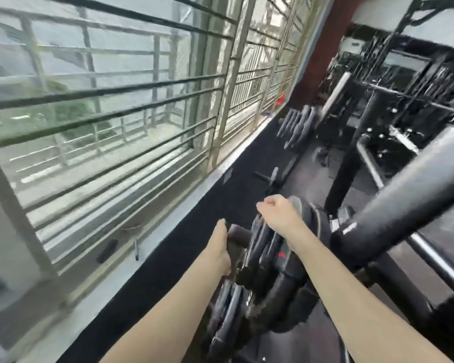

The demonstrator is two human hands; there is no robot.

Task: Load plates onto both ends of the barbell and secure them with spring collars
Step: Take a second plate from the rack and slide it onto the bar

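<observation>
The frame is blurred by motion. Black weight plates hang on a dark storage peg of a plate rack in the lower middle. My right hand curls over the top edge of a plate there. My left hand reaches beside the peg's end and the plate's left side; its fingers are hidden behind the wrist. More plates hang on a lower peg. No barbell end or spring collar is plainly visible.
A thick black padded bar crosses at the right, close to my right arm. Black rack frames fill the upper right. Further plates stand by the wall. A barred window runs along the left above a black ledge.
</observation>
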